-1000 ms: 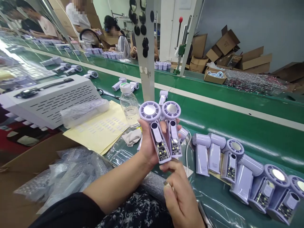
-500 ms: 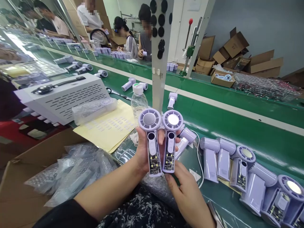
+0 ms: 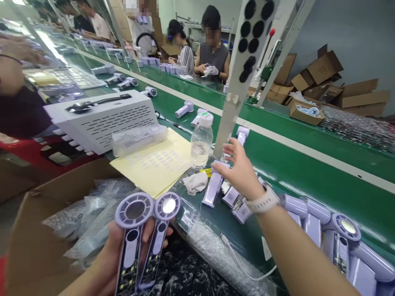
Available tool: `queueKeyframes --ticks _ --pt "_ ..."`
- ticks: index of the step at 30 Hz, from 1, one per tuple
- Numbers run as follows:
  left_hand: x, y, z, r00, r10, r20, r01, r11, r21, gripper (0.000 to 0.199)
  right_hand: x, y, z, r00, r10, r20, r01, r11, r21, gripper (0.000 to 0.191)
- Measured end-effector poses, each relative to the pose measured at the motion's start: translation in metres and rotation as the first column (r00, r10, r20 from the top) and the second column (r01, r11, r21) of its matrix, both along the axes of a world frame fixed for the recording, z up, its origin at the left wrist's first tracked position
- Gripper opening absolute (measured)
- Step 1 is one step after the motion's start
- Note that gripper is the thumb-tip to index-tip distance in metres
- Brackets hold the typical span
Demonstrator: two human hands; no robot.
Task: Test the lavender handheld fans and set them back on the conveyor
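Observation:
Two purple handheld fans with exposed circuit boards, one (image 3: 131,246) larger in view and one (image 3: 157,242) beside it, are held in my left hand (image 3: 108,250) at the lower left, over the edge of the cardboard box. My right hand (image 3: 242,170) is stretched out over the green bench with fingers apart and nothing in them. Just below its fingertips lies a purple fan (image 3: 213,187), and more purple fans (image 3: 242,211) lie under the wrist. A purple fan (image 3: 242,133) on the green surface shows behind the fingers.
A water bottle (image 3: 201,144) stands near a metal post (image 3: 230,111). Yellow sheets (image 3: 154,164), a white slotted box (image 3: 108,119) and a cardboard box (image 3: 27,246) of bubble bags are left. Fans (image 3: 345,230) line the right. Several people work across the bench.
My left hand has moved down and left with both fans. My right hand has left them and reached up and forward, fingers now spread. The camera view has shifted.

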State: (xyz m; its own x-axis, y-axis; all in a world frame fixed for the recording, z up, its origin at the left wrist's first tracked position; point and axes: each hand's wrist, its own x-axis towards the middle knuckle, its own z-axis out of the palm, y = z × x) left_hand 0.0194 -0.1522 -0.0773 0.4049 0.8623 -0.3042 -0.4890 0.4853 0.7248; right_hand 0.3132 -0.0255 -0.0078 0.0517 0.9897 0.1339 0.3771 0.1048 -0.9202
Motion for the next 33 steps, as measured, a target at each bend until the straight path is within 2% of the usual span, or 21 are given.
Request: queueKeyframes --ticks 2,5,7,9,10,11,12,13,14,16,17,19,23,27,31,32,33 --pt "0.000 0.002 0.003 0.995 0.084 -0.058 -0.083 0.996 0.020 0.064 -0.024 0.033 -0.002 0.998 0.016 -0.065 -0.016 1.000 -0.005 0.105" --pt "-0.003 0.017 0.010 0.985 0.146 -0.091 -0.134 0.983 0.128 0.062 -0.046 0.049 0.008 0.995 0.022 -0.096 -0.020 0.999 0.028 0.081" --pt "-0.011 0.032 0.014 0.983 0.158 -0.090 -0.133 0.963 0.233 0.062 -0.048 0.035 0.022 0.993 -0.020 -0.116 0.033 0.993 0.113 0.069" --pt "-0.021 0.046 0.017 0.980 0.177 -0.086 -0.143 0.940 0.310 0.062 -0.046 0.006 0.036 0.959 -0.036 -0.283 0.071 0.991 0.116 0.060" --pt "-0.026 0.053 0.018 0.978 0.192 -0.080 -0.156 0.932 0.326 0.062 -0.044 -0.012 0.039 0.886 -0.018 -0.464 0.029 0.999 0.018 0.053" --pt "-0.029 0.059 0.019 0.976 0.207 -0.070 -0.172 0.927 0.334 0.063 -0.043 -0.030 0.040 0.782 -0.027 -0.623 -0.091 0.984 -0.156 0.046" --pt "-0.031 0.065 0.019 0.974 0.218 -0.060 -0.186 0.922 0.338 0.063 -0.043 -0.049 0.037 0.678 -0.089 -0.730 -0.248 0.907 -0.340 0.044" --pt "-0.032 0.069 0.019 0.972 0.230 -0.052 -0.198 0.916 0.348 0.064 -0.043 -0.067 0.032 0.609 -0.189 -0.770 -0.389 0.775 -0.498 0.049" --pt "-0.031 0.073 0.018 0.970 0.239 -0.043 -0.208 0.907 0.367 0.064 -0.043 -0.083 0.024 0.575 -0.279 -0.769 -0.466 0.661 -0.588 0.055" --pt "-0.026 0.077 0.015 0.966 0.257 -0.028 -0.225 0.889 0.400 0.064 -0.042 -0.107 0.007 0.580 -0.366 -0.728 -0.543 0.493 -0.680 0.066" --pt "-0.023 0.078 0.013 0.964 0.264 -0.021 -0.233 0.883 0.408 0.064 -0.042 -0.115 -0.001 0.595 -0.367 -0.716 -0.562 0.447 -0.696 0.069" --pt "-0.016 0.076 0.010 0.965 0.261 -0.014 -0.233 0.885 0.402 0.066 -0.041 -0.122 -0.012 0.622 -0.332 -0.709 -0.588 0.400 -0.703 0.072" --pt "-0.007 0.067 0.009 0.970 0.241 -0.024 -0.215 0.900 0.379 0.065 -0.045 -0.121 -0.014 0.623 -0.286 -0.728 -0.586 0.446 -0.677 0.067" --pt "-0.008 0.060 0.014 0.959 0.282 -0.021 -0.255 0.894 0.369 0.064 -0.050 -0.122 -0.009 0.685 -0.164 -0.710 -0.610 0.404 -0.682 0.070" --pt "-0.013 0.061 0.013 0.948 0.314 -0.058 -0.273 0.892 0.361 0.066 -0.043 -0.125 -0.014 0.679 -0.263 -0.685 -0.505 0.510 -0.696 0.065" --pt "-0.013 0.062 0.012 0.948 0.310 -0.068 -0.267 0.894 0.359 0.067 -0.041 -0.126 -0.016 0.694 -0.249 -0.675 -0.480 0.539 -0.692 0.065" --pt "-0.013 0.063 0.011 0.950 0.304 -0.074 -0.260 0.897 0.358 0.067 -0.040 -0.126 -0.019 0.731 -0.183 -0.658 -0.457 0.586 -0.670 0.066"
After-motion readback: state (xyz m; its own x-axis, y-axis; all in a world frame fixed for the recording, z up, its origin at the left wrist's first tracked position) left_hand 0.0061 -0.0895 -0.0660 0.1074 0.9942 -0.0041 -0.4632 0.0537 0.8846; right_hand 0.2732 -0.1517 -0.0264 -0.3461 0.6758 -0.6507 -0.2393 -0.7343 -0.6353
